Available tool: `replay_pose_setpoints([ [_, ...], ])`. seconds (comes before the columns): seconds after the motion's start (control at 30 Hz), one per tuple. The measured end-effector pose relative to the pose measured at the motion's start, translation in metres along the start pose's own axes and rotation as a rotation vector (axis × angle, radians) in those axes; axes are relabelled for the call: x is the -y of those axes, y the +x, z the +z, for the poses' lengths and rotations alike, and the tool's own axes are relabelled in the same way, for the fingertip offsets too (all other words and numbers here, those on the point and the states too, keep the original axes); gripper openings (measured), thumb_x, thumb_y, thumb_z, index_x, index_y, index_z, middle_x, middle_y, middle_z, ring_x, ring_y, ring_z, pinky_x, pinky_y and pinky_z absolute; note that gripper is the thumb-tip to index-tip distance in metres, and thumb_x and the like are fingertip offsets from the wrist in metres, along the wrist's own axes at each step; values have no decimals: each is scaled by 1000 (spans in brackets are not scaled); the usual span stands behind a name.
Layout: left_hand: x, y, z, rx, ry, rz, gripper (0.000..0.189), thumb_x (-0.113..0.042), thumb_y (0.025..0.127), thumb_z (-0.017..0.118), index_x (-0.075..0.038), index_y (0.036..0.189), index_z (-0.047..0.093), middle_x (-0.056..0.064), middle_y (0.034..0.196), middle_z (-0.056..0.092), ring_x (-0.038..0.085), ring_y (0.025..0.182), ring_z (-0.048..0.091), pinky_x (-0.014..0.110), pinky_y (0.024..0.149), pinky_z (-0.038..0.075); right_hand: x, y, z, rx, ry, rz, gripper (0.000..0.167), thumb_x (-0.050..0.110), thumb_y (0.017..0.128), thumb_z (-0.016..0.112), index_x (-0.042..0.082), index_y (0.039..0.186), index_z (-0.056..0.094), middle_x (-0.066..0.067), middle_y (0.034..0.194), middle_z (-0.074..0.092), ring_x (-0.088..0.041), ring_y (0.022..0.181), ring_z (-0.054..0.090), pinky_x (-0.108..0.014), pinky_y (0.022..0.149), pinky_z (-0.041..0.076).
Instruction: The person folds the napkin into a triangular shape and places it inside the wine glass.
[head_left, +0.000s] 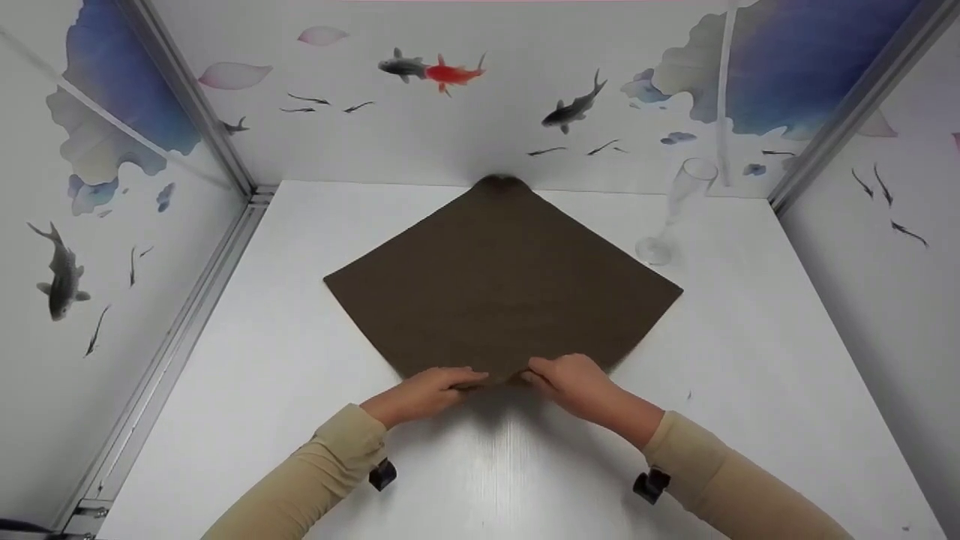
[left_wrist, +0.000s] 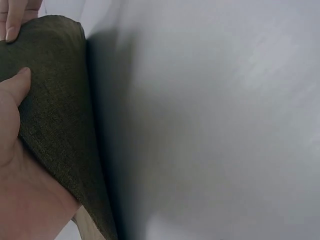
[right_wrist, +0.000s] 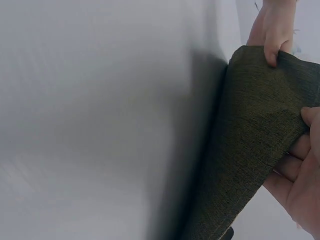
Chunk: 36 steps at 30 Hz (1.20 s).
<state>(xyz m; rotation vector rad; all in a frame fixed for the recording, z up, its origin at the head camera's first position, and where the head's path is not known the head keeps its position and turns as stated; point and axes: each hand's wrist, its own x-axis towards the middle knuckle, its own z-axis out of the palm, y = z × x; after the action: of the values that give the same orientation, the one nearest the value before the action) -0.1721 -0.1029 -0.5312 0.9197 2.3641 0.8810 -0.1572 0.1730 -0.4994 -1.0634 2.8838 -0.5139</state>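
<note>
A dark brown cloth napkin (head_left: pixel 502 270) lies cornerwise on the white table (head_left: pixel 247 360), its far corner bent up at the back wall. My left hand (head_left: pixel 427 390) pinches its near edge left of the middle, thumb on top. Close by, my right hand (head_left: pixel 574 382) pinches the same edge on the right. Both wrist views show a flap of the napkin (left_wrist: pixel 55 100) between the two hands, its underside shaded against the table. Seen from the right wrist, the right hand (right_wrist: pixel 307 185) has its thumb on the cloth and several fingers beneath it.
A clear champagne flute (head_left: pixel 654 251) stands at the back right, close to the napkin's right corner. White panels with painted fish enclose the table at the back and sides. Metal rails (head_left: pixel 180 322) run along the left edge.
</note>
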Motion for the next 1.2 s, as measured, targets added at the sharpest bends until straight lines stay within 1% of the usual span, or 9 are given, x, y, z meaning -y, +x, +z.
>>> replay_pose_setpoints([
  [0.07, 0, -1, -2, 9, -54, 1, 40, -14, 104, 44, -15, 143, 51, 3, 146, 47, 19, 136, 40, 39, 109, 34, 0, 1, -2, 11, 19, 20, 25, 23, 100, 57, 14, 79, 48, 9, 56, 37, -9, 51, 37, -28, 50, 35],
  [0.17, -1, -1, -3, 21, -95, 0, 38, -21, 105, 45, -14, 142, 52, 5, 144, 49, 16, 131, 45, 37, 107, 37, 0, 1, -4, 21, 45, 40, 26, 26, 101, 55, 15, 78, 47, 10, 57, 36, -9, 52, 36, -28, 51, 34],
  [0.27, -2, -2, -4, 28, -139, -24, 39, -26, 106, 45, -13, 141, 53, 4, 142, 51, 15, 129, 47, 37, 105, 39, -3, -1, -4, 12, 53, 34, 28, 28, 101, 54, 16, 78, 46, 10, 57, 35, -8, 52, 36, -28, 51, 34],
  [0.37, -3, -2, -5, 38, -176, -56, 40, -29, 106, 44, -13, 142, 52, 5, 144, 49, 17, 131, 46, 38, 106, 39, -6, -3, -4, 1, 46, 25, 29, 31, 101, 55, 16, 78, 47, 10, 58, 36, -8, 51, 36, -28, 51, 35],
  [0.5, -4, -3, -7, 39, -177, -76, 40, -27, 106, 44, -10, 141, 53, 9, 145, 47, 21, 133, 44, 40, 107, 38, -11, -8, -5, 15, 31, 26, 26, 33, 99, 59, 17, 80, 50, 12, 59, 38, -8, 54, 40, -27, 52, 37],
  [0.6, -7, -5, -8, 43, -172, -66, 39, -27, 106, 44, -11, 141, 53, 6, 142, 50, 18, 129, 47, 38, 105, 40, -13, -11, -6, 17, 21, 9, 24, 30, 98, 60, 17, 79, 51, 12, 60, 40, -8, 55, 41, -27, 53, 38],
  [0.87, -15, -8, -11, 57, -176, -49, 37, -28, 106, 43, -16, 139, 56, -2, 136, 56, 10, 122, 52, 36, 101, 43, -14, -20, -7, -35, -18, -70, 26, 21, 95, 64, 17, 72, 52, 11, 60, 42, -7, 56, 41, -26, 52, 39],
  [1.13, -24, -13, -18, 62, -170, -4, 40, -32, 106, 41, -16, 142, 53, -4, 137, 54, 7, 121, 51, 36, 101, 43, -10, -24, -12, -73, -28, -95, 30, 21, 95, 64, 17, 71, 47, 11, 58, 36, -6, 53, 36, -24, 49, 33],
  [1.2, -27, -14, -19, 59, -171, -3, 40, -33, 106, 41, -16, 140, 55, -2, 134, 57, 8, 115, 54, 35, 97, 44, -9, -24, -14, -78, -23, -102, 31, 20, 96, 64, 16, 71, 46, 11, 57, 34, -5, 52, 34, -24, 49, 31],
])
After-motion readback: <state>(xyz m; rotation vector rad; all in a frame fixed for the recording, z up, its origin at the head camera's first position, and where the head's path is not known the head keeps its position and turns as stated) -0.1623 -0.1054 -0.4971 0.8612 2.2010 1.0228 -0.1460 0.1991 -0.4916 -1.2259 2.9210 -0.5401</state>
